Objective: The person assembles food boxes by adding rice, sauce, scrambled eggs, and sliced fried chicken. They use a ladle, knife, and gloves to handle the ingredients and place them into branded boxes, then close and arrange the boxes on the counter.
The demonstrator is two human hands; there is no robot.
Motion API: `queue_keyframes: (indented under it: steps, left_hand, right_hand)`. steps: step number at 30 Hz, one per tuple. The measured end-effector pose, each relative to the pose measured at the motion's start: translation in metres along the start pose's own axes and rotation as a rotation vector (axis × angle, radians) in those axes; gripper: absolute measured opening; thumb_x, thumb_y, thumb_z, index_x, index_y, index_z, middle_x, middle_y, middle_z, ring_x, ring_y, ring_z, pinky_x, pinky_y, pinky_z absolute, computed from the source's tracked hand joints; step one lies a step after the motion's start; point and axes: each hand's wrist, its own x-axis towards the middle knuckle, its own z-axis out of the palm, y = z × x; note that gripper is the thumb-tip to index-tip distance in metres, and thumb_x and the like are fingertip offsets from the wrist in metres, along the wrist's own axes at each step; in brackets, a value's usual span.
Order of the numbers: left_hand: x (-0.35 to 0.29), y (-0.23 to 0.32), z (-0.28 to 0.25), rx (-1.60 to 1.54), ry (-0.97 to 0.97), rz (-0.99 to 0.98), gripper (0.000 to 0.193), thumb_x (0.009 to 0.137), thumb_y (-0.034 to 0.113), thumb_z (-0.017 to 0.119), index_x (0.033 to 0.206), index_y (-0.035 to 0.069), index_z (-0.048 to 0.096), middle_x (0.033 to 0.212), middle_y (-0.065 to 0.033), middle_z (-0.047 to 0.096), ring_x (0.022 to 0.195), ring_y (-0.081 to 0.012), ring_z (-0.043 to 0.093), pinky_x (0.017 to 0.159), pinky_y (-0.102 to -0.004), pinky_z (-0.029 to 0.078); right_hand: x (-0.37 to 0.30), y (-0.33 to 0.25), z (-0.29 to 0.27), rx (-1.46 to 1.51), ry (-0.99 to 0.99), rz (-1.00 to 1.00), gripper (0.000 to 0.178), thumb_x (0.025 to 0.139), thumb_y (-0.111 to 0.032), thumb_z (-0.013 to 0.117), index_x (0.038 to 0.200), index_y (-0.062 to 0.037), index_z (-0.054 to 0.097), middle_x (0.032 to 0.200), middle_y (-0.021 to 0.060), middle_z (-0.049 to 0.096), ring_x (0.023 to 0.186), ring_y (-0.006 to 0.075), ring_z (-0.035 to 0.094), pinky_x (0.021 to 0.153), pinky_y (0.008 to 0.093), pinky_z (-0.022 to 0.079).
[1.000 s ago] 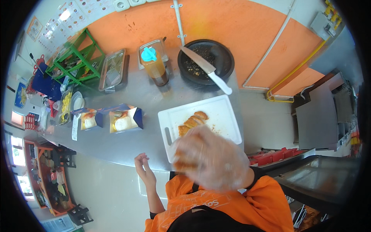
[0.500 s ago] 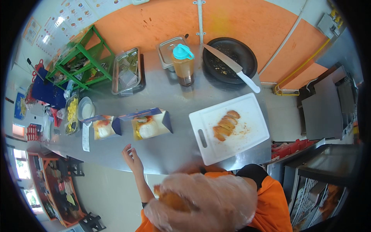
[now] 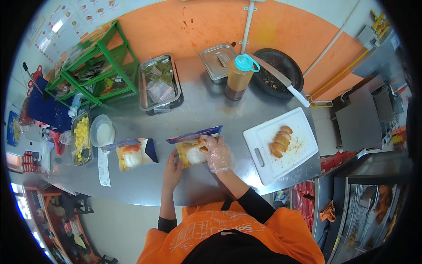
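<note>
My left hand (image 3: 172, 170) is bare and has its fingers and thumb at the left edge of an open paper food box (image 3: 187, 162). In that box are white rice (image 3: 196, 155), something yellow and some reddish sauce. My right hand (image 3: 218, 154) wears a clear plastic glove and reaches over the box's right side. Its fingertips are closed on a brown piece of fried meat (image 3: 203, 149), partly hidden by the glove. Left of this box stands a second food box (image 3: 121, 163) with rice, yellow food and sauce.
A white cutting board (image 3: 257, 132) with sliced fried meat (image 3: 281, 141) lies at right. Behind it are a knife (image 3: 281, 78), black pan (image 3: 292, 66), sauce bottle (image 3: 240, 79) and lidded steel container (image 3: 218, 59). A steel tray (image 3: 145, 94) and green rack (image 3: 115, 57) stand at back left.
The gloved right hand, holding brown fried food close to the camera before, is now down at the right-hand box. My left hand has moved from the table's front edge to that box.
</note>
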Motion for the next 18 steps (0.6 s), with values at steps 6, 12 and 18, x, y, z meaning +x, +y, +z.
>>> queue_keyframes:
  steps: [6,12,18]
  left_hand:
    - [0.001,-0.004,0.001,-0.114,-0.022,-0.049,0.044,0.098,0.018,0.038,0.136,-0.004,0.036,0.131,-0.0243,0.045,0.122,-0.0383,0.045,0.103,-0.0406,0.036]
    - [-0.001,-0.01,0.002,-0.159,-0.032,-0.019,0.044,0.098,0.017,0.038,0.135,-0.006,0.035,0.132,-0.0249,0.043,0.125,-0.0392,0.041,0.105,-0.0405,0.033]
    - [-0.005,-0.005,0.0,-0.177,-0.044,-0.019,0.045,0.098,0.017,0.038,0.136,-0.007,0.034,0.132,-0.0249,0.042,0.126,-0.0389,0.04,0.106,-0.0399,0.032]
  right_hand:
    - [0.006,-0.009,0.024,-0.184,0.013,0.195,0.062,0.074,-0.026,0.075,0.121,-0.0031,0.043,0.105,0.0216,0.05,0.087,0.0408,0.058,0.071,0.047,0.05]
    - [-0.001,-0.016,0.019,-0.121,0.098,0.11,0.066,0.072,-0.026,0.076,0.119,0.0053,0.043,0.105,0.0223,0.05,0.094,0.0387,0.055,0.08,0.0454,0.048]
    - [0.004,0.006,0.028,-0.227,0.057,0.138,0.061,0.073,-0.028,0.075,0.117,0.0041,0.048,0.106,0.0178,0.052,0.096,0.0344,0.053,0.084,0.0422,0.045]
